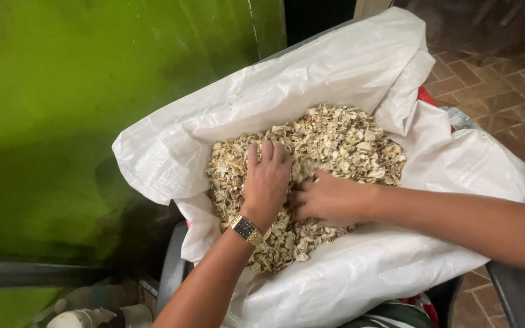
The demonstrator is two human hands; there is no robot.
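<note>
Two hands lie on a heap of pale dried chips [329,143] inside an open white sack [311,79]. The left hand [267,182] rests flat, palm down, its fingers [266,153] spread and released, pointing away from the person; chips show just past the fingertips and to both sides of them. A gold watch [246,229] with a dark square face sits on that wrist. The right hand [329,197] comes in from the right, its fingers pushed down into the chips beside the left palm, so whether they are curled around any chips or loose cannot be told. The two hands touch or nearly touch at the left hand's thumb side.

Beyond the left fingertips the heap runs on to the sack's far fold, which stands higher than the chips. Left of the fingers the chips end soon at the rolled sack rim, near the little finger. Right of the right hand the heap is widest, reaching a raised fold of sack; this is the largest open stretch of chips. Toward the person, under both wrists, the chips thin out and the near rim of the sack hangs over the front.

Red fabric [425,96] peeks from behind the sack at the right. A green wall [62,109] stands close at the left, well apart from the fingers. Tiled floor [505,91] lies at the right beyond the sack. Grey pipes [92,313] show low at the left.
</note>
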